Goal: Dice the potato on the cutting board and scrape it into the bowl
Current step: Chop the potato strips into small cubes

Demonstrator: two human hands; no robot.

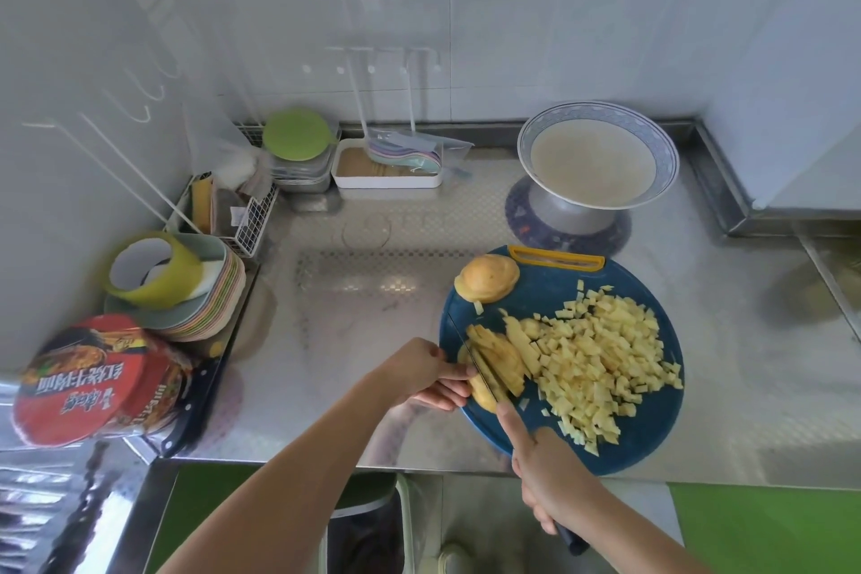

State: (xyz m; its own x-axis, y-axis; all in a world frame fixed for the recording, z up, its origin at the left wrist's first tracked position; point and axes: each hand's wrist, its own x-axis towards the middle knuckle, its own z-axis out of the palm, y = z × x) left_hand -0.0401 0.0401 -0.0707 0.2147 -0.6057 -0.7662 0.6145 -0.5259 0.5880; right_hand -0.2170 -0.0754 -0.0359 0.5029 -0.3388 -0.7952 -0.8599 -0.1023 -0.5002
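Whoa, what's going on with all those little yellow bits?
A person is dicing potato on a blue board. The right hand grips a knife, its blade down across a sliced potato piece that the left hand holds steady. A big pile of dice lies on the board's right side, and an uncut half waits at its far edge. No potato shows in the bowl behind the board yet.
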